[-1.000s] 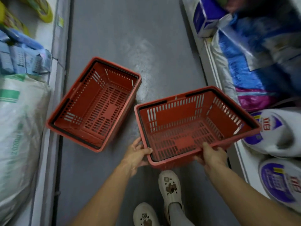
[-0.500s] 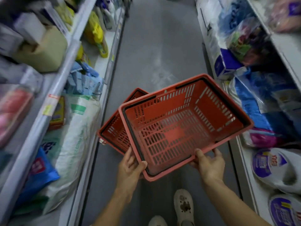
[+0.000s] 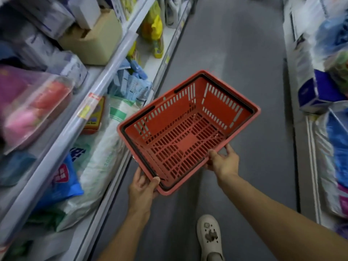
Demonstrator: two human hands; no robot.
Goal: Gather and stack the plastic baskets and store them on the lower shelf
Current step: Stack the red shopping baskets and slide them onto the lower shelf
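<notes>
— Above the aisle floor, from the head view: red basket tilted, clutched at its near rim, left hand pinching one corner, right hand the other
— Light, stiff, slotted; best gripped by the rim

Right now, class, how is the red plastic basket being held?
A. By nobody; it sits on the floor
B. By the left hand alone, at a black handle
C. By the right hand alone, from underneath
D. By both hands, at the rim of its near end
D: the left hand grips the near corner of the red basket, and the right hand holds the rim further along.
</notes>
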